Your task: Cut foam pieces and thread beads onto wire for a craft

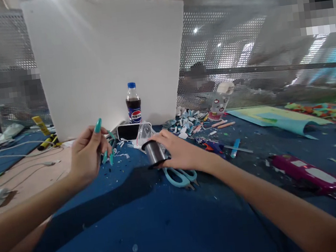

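My right hand is wrapped round a dark, shiny spool with wider rims at its ends, tilted over the blue table. Raised to the left of it, my left hand has its fingers curled in and its thumb pressed near them. Long teal nails show on that hand; whatever lies between its fingers, if anything, is hidden. Just beneath my right hand lie light-blue-handled scissors or pliers. A crumpled clear plastic piece sits behind the spool, and a phone leans behind that.
A cola bottle stands before a white board. Paper scraps are heaped at its right, near a patterned drinking bottle. Coloured sheets and a magenta device lie on the right. White cables cross the left side.
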`<state>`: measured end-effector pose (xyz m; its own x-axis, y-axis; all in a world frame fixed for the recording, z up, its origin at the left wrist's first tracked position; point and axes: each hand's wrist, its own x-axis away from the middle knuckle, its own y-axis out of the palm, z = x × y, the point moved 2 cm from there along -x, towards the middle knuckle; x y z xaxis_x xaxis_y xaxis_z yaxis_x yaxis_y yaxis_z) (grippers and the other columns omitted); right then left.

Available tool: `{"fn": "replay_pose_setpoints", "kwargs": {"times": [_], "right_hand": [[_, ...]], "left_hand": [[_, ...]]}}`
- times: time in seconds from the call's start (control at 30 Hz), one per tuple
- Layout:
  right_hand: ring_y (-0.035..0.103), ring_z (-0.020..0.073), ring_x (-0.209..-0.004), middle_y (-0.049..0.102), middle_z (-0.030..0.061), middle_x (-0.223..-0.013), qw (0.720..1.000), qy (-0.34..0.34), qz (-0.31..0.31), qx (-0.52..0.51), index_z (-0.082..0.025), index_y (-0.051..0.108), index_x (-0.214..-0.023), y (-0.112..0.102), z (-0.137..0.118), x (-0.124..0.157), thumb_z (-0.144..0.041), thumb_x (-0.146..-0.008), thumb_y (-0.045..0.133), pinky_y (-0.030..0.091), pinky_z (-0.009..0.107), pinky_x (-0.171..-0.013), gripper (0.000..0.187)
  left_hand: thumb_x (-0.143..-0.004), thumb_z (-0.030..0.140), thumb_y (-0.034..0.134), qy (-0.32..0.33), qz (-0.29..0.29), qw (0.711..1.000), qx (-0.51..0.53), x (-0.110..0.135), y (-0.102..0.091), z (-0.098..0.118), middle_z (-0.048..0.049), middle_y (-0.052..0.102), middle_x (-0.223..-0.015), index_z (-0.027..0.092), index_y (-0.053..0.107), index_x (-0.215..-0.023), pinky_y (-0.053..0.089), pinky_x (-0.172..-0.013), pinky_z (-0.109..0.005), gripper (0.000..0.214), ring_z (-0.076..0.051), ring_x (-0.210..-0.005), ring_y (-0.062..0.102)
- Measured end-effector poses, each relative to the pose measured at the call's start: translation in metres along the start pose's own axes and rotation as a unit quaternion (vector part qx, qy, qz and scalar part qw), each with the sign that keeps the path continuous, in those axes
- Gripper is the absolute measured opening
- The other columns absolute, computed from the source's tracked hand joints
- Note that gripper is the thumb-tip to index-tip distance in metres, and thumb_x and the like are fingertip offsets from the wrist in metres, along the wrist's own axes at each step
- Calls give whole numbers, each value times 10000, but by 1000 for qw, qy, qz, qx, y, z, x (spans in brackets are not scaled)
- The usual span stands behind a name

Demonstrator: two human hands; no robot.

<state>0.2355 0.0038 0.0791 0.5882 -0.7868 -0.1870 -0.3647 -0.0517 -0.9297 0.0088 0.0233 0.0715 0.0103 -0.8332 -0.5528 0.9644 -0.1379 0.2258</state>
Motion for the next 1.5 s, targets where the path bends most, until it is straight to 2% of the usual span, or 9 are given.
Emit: {"fn": "replay_pose_setpoints", "kwargs": {"times": [0.13, 0.23, 0.43, 0.57, 0.83, 1.17, 1.27, 1.4, 1.5], "right_hand": [[484, 268, -1042, 439, 114, -1163, 998, -25, 31, -56, -225, 404, -1240, 22, -1, -7, -485, -682, 655, 403, 401, -906, 665], [474, 284, -1075, 440, 133, -1178, 997, -10, 25, -74, -208, 401, -1257, 30, 2, -10, -550, -685, 628, 386, 425, -926, 705], [446, 306, -1131, 425, 140, -1274, 996, 12, -10, -91, -247, 306, -1341, 33, 17, -13, -619, -687, 585, 380, 452, -915, 803], [450, 317, -1124, 456, 161, -1239, 997, 16, -5, -80, -192, 312, -1337, 38, 24, -18, -613, -641, 632, 380, 454, -910, 875], [557, 271, -992, 568, 124, -1103, 980, 21, 24, -196, -159, 442, -1141, 46, 9, -21, -453, -551, 760, 425, 394, -849, 732], [405, 330, -1212, 408, 176, -1332, 986, 43, -31, -161, -158, 345, -1309, 35, 17, -19, -474, -530, 769, 313, 472, -993, 941], [391, 306, -1234, 383, 120, -1379, 981, 42, 6, -187, -238, 335, -1341, 14, 2, -21, -515, -661, 669, 356, 440, -976, 807], [510, 284, -1050, 509, 111, -1247, 978, 44, 66, -193, -265, 475, -1254, -9, -28, -39, -515, -591, 725, 424, 422, -873, 751], [550, 212, -886, 629, 57, -1040, 963, 11, 29, -267, -251, 649, -1008, -12, -44, -55, -477, -651, 697, 453, 343, -730, 425]], "left_hand": [[-824, 321, 572, 77, -4, 997, -19, -22, -8, 28, 67, 440, -408, 208, 615, -724, 429, -426, -209, 156, -70, -361, 438], [-831, 306, 552, 61, -37, 995, -74, -32, -7, 41, 31, 566, -467, 185, 625, -747, 483, -480, -221, 164, -95, -424, 550], [-782, 148, 572, 34, -222, 953, -202, -50, 33, 64, -32, 675, -592, 136, 689, -707, 500, -626, -227, 139, -124, -594, 642], [-781, 220, 592, 55, -274, 924, -261, -60, 49, 71, -48, 711, -710, 142, 703, -706, 482, -685, -238, 155, -143, -720, 656], [-803, 259, 554, 18, -217, 945, -246, -66, 43, 73, -74, 725, -717, 117, 688, -789, 479, -755, -299, 196, -159, -714, 674], [-785, 246, 577, -7, -217, 947, -236, -69, 37, 75, -71, 729, -732, 123, 696, -765, 489, -732, -284, 172, -155, -717, 673], [-786, 234, 575, -17, -206, 958, -198, -70, 36, 73, -67, 731, -738, 126, 691, -772, 495, -728, -273, 159, -150, -728, 676], [-766, 217, 597, -24, -198, 967, -159, -70, 36, 71, -61, 734, -764, 129, 696, -773, 499, -756, -274, 133, -147, -757, 676], [-750, 229, 611, -16, -189, 971, -144, -71, 35, 68, -60, 734, -787, 135, 701, -758, 495, -753, -275, 131, -145, -761, 667]]}}
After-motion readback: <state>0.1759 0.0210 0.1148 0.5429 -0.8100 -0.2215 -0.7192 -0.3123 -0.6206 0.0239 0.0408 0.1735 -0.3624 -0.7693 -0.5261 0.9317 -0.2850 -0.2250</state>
